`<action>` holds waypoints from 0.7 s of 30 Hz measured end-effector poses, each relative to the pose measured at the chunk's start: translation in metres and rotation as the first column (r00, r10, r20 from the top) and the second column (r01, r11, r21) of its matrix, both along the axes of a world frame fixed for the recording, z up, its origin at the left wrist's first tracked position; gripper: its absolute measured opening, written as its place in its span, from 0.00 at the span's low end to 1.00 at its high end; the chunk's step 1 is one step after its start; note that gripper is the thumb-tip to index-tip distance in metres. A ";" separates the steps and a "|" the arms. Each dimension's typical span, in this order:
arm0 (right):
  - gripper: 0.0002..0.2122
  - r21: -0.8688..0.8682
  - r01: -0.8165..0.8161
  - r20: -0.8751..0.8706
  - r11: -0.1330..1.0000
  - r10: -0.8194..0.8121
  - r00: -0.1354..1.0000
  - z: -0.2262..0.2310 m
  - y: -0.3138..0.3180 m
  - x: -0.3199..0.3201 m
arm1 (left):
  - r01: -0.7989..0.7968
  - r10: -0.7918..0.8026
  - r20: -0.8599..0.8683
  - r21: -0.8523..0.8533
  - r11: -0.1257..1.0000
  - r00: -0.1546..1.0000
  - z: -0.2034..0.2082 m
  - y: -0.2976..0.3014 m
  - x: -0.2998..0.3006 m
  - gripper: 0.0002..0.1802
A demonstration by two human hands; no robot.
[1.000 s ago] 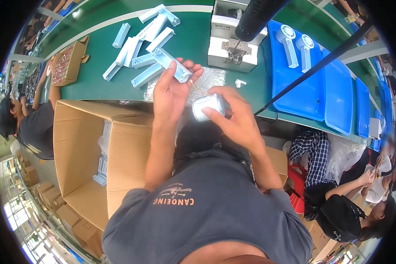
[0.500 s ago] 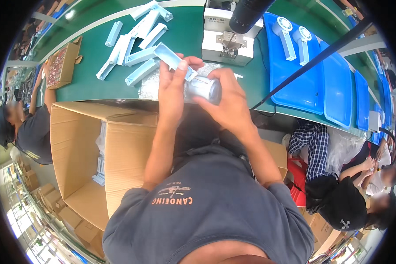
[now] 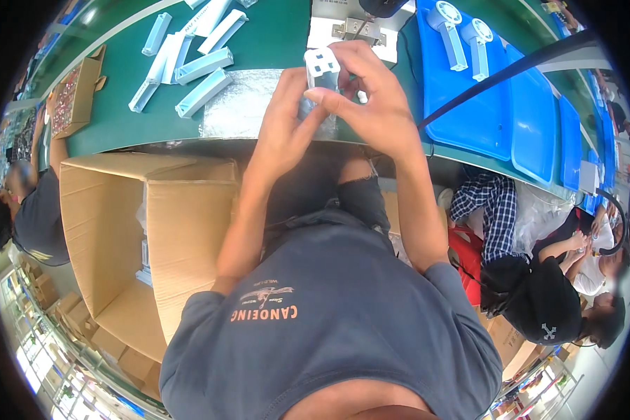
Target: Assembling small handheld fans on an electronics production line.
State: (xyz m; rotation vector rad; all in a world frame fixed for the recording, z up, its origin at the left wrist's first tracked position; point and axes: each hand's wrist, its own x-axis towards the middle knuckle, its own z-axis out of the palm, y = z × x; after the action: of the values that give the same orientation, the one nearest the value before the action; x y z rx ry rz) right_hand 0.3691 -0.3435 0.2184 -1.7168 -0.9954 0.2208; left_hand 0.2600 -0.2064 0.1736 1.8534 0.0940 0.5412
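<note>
Between my two hands, over the near edge of the bench, a pale plastic handle piece (image 3: 322, 63) stands end-up. Its white end with square holes faces upward, and its lower part is mostly hidden by my fingers. My left hand (image 3: 285, 124) is closed round its left and near side. My right hand (image 3: 378, 105) wraps its far and right side, thumb pressed across the front. Left of my hands, several light-blue hollow handle housings (image 3: 204, 64) lie loosely heaped. Under my left hand's side is a silvery sheet (image 3: 239, 105).
A screwdriver (image 3: 381, 5) hangs over a white machine with a metal fixture (image 3: 358, 29). At right, a blue tray (image 3: 469, 133) holds two round-headed pieces (image 3: 478, 52). An open cardboard box (image 3: 192, 245) stands below the bench; a parts box (image 3: 77, 98) sits at far left. Co-workers sit on both sides.
The handle piece has swung from lying leftward to end-up, and the round silvery part is now hidden. My right hand has moved up and round it. The view has shifted slightly.
</note>
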 end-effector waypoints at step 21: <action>0.20 0.097 -0.147 -0.044 0.984 0.151 0.987 -0.004 -0.012 0.008 | 0.003 -0.001 0.021 -0.075 0.997 1.000 -0.009 0.010 -0.015 0.37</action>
State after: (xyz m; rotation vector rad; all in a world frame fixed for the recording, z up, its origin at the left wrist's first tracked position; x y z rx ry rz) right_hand 0.3773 -0.3555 0.2140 -1.5464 -1.0810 0.3091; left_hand 0.2445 -0.1959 0.1644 1.7743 0.0976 0.5485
